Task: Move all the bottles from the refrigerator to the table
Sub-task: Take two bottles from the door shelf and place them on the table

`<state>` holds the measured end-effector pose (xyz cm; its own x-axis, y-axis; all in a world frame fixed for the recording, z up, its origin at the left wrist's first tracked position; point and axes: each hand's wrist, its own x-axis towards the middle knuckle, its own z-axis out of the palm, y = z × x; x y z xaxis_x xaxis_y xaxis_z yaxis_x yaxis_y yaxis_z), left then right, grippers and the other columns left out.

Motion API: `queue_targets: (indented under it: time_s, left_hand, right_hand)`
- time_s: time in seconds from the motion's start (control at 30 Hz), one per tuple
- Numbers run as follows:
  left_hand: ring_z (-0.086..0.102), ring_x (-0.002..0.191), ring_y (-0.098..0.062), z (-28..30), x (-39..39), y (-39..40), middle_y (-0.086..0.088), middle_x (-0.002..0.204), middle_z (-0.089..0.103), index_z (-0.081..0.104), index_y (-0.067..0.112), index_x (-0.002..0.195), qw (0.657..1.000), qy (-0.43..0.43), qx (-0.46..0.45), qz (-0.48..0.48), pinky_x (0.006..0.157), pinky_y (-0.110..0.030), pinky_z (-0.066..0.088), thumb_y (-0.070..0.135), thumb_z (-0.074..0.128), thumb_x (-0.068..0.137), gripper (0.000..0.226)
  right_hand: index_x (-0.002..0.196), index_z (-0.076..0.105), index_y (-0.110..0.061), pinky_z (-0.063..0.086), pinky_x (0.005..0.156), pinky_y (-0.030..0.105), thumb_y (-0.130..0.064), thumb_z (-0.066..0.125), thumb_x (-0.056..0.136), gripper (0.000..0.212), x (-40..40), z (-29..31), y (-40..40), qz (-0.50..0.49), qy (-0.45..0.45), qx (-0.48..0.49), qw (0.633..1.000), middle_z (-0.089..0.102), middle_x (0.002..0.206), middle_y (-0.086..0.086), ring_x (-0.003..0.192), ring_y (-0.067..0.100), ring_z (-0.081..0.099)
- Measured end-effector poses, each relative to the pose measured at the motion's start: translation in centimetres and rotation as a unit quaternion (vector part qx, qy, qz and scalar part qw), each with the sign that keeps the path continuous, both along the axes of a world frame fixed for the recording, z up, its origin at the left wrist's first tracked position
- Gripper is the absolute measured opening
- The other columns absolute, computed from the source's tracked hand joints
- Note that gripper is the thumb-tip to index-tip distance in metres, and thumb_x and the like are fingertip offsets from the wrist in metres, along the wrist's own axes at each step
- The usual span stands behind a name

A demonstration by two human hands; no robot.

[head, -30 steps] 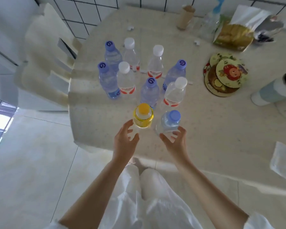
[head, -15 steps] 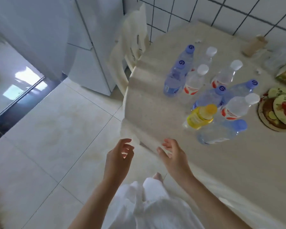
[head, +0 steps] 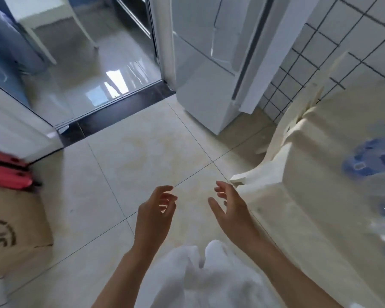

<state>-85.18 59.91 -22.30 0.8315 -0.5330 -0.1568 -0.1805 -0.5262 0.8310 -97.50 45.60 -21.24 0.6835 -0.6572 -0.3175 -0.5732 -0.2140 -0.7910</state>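
Head view, nearest first: white clothing [head: 200, 274] at the bottom edge, both forearms reaching out from it over the floor tiles [head: 142, 152]. Left hand [head: 155, 215] empty, fingers loosely curled, holding nothing. Right hand [head: 230, 210] likewise empty, fingers spread and relaxed, just beside the near corner of the table [head: 309, 196] but not touching it.

Changed since a second ago: then both hands at the yellow-capped and blue-capped bottles on the tabletop; half a second ago drawn back off the edge; now turned fully away, table swung to the right margin. Bottles [head: 369, 161] only a blur of blue, with a smear of yellow lower down, at the far right on the table. Count not readable now.

Meaning, as a judgement: latest pair delivered, hands freed, return trip for more under way.

To the left, a cardboard box [head: 13, 230] and red items [head: 5, 172] against the wall. Further off, the white refrigerator [head: 209, 70], doors apparently closed; contents hidden, so remaining bottles unknown. Beyond, a doorway threshold [head: 111, 114] and a glossy floor.
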Motion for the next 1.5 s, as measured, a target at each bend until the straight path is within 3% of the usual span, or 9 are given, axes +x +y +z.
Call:
queue_targets:
  time_s: [0.2,0.37,0.53,0.8,1.13,1.27,1.4,1.5]
  left_hand:
    - [0.067,0.078,0.002,0.2,6.4,0.6,0.013,0.081,0.072,0.063,0.024,0.1,0.999,0.023,-0.02,0.04,0.066,-0.012,0.051,0.001,0.059,0.088,0.027]
    - [0.066,0.08,0.003,0.5,12.7,-1.8,0.014,0.083,0.072,0.065,0.021,0.102,0.999,0.022,-0.03,0.017,0.068,-0.012,0.052,0.001,0.06,0.088,0.024]
    - [0.063,0.084,0.009,0.8,21.1,-6.5,0.02,0.087,0.068,0.062,0.026,0.105,1.0,-0.007,-0.023,-0.015,0.069,-0.002,0.047,0.008,0.061,0.091,0.022]
    - [0.065,0.085,-0.001,1.1,33.9,-12.9,0.011,0.093,0.069,0.061,0.023,0.111,0.999,-0.015,0.02,-0.036,0.067,0.001,0.044,0.013,0.062,0.092,0.021]
    - [0.065,0.085,-0.003,0.5,47.4,-19.0,0.012,0.094,0.068,0.061,0.025,0.109,0.997,0.016,0.033,-0.065,0.068,0.0,0.043,0.012,0.062,0.092,0.021]
    - [0.063,0.083,0.004,1.1,55.5,-23.2,0.013,0.09,0.069,0.061,0.025,0.107,0.993,0.012,0.026,-0.116,0.065,0.001,0.043,0.008,0.062,0.092,0.023]
    - [0.065,0.087,0.001,2.4,61.8,-28.1,0.009,0.092,0.071,0.064,0.019,0.11,0.984,-0.001,0.017,-0.175,0.067,-0.001,0.044,0.004,0.06,0.09,0.026]
    - [0.064,0.081,0.005,3.7,66.2,-33.4,0.017,0.083,0.069,0.065,0.022,0.107,0.974,-0.009,0.003,-0.227,0.065,-0.003,0.043,0.005,0.058,0.088,0.027]
  right_hand:
    - [0.133,0.043,-0.021,0.043,0.097,0.026,-0.029,0.057,0.092,0.044,7.5,1.1,0.2,0.03,-0.021,-0.018,0.999,0.055,0.119,-0.007,0.112,0.008,0.052]
    - [0.132,0.044,-0.022,0.045,0.098,0.029,-0.032,0.055,0.094,0.041,14.7,1.7,-1.7,0.039,-0.037,-0.021,0.998,0.057,0.121,-0.007,0.113,0.008,0.053]
    - [0.132,0.045,-0.021,0.045,0.097,0.026,-0.031,0.055,0.094,0.04,22.7,2.1,-5.2,0.037,-0.061,-0.029,0.997,0.057,0.122,-0.006,0.114,0.008,0.053]
    - [0.133,0.044,-0.021,0.045,0.1,0.029,-0.029,0.054,0.094,0.041,34.6,3.5,-11.7,0.034,-0.064,-0.032,0.997,0.056,0.122,-0.006,0.114,0.008,0.052]
    - [0.129,0.045,-0.023,0.047,0.099,0.03,-0.03,0.055,0.094,0.038,46.5,3.0,-17.6,-0.044,-0.053,-0.021,0.997,0.057,0.12,-0.007,0.112,0.01,0.054]
    - [0.129,0.046,-0.022,0.047,0.099,0.03,-0.028,0.057,0.093,0.038,52.7,3.2,-20.4,-0.111,-0.064,-0.026,0.991,0.058,0.118,-0.006,0.11,0.01,0.055]
    - [0.128,0.047,-0.02,0.046,0.099,0.031,-0.026,0.057,0.093,0.037,56.8,3.8,-23.1,-0.166,-0.067,-0.032,0.983,0.058,0.117,-0.005,0.109,0.01,0.055]
    - [0.128,0.047,-0.02,0.046,0.097,0.027,-0.026,0.057,0.093,0.037,60.0,4.9,-25.6,-0.221,-0.075,-0.032,0.972,0.058,0.118,-0.004,0.111,0.01,0.055]
